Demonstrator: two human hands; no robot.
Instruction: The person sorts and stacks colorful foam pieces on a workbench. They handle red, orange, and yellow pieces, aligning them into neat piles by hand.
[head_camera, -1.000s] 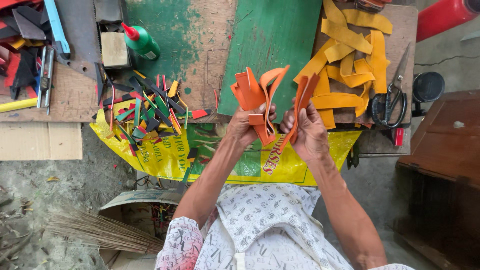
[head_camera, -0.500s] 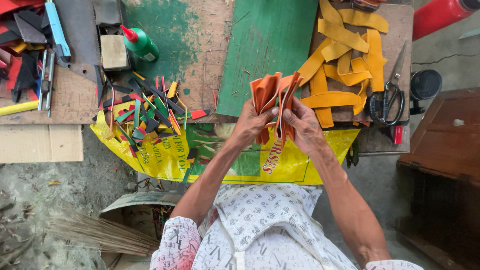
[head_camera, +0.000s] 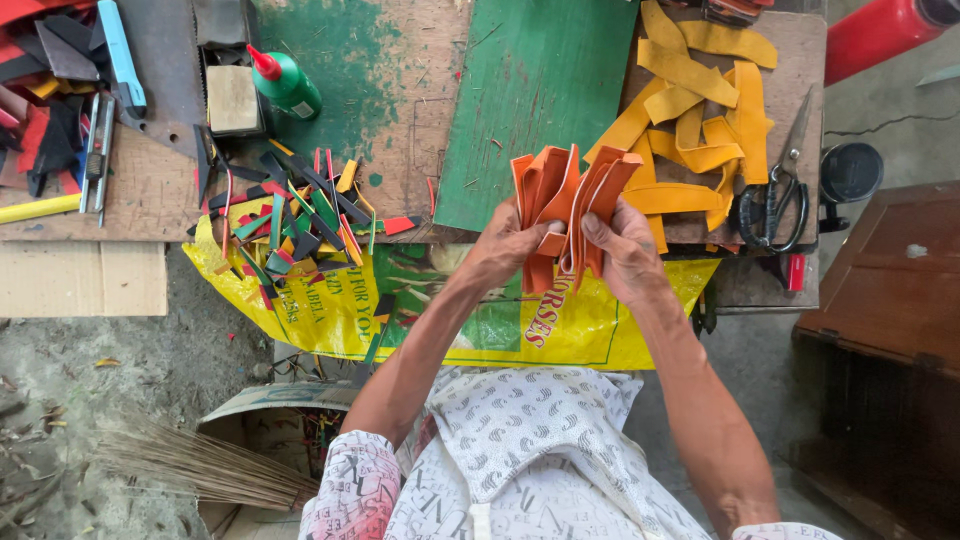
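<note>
Both hands grip one bundle of orange strips (head_camera: 565, 205), long axis upright, above the table (head_camera: 400, 120) edge: left hand (head_camera: 510, 245) clenched on its left side, right hand (head_camera: 625, 255) pinching its right, equally near. Yellow strips (head_camera: 700, 110) lie right of the bundle, beside the scissors (head_camera: 775, 195).

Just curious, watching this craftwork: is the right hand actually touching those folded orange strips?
Touching. The head view shows the right hand pinching the orange strips, fingers pressed onto them.
</note>
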